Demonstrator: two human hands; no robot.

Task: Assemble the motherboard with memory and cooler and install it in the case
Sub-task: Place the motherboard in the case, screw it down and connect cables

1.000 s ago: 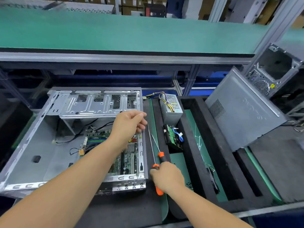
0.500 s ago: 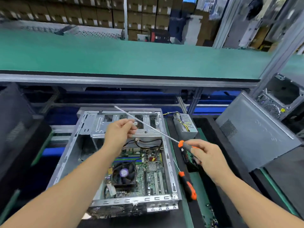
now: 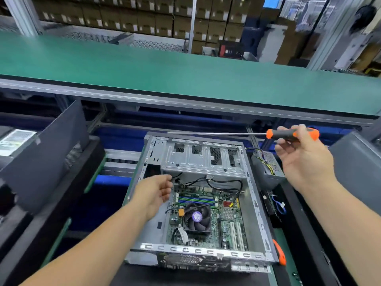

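**Screwdriver raised, board already sitting in the case**

The person stands over the open case (image 3: 198, 203), which lies on its side so that its whole interior faces up, the sensible way to have it when work goes on from above. The right hand (image 3: 303, 159) is held high and to the right of the case, its fingers curled loosely round the orange and black handle of a long screwdriver (image 3: 291, 134). The thin shaft runs level to the left, above the far rim of the case and touching nothing. Held like that, the tool looks carried rather than applied; my guess is that it is being brought round to a mounting screw.

The left hand (image 3: 156, 193) reaches in over the left wall of the case, near the black cables (image 3: 222, 181) below the drive cage (image 3: 202, 159). Its fingers are lightly bent and close together. Whether they pinch something small I cannot tell.

Inside the case the motherboard (image 3: 208, 219) lies flat on the floor panel. The cooler (image 3: 196, 216) with its fan sits on it, and the memory slots (image 3: 195, 200) run just behind the fan; whether sticks are seated in them is too fine to make out. A second orange-handled tool (image 3: 278, 251) lies beside the right wall of the case. In the foam tray to the right rests a power supply (image 3: 268, 165) with its wire bundle.
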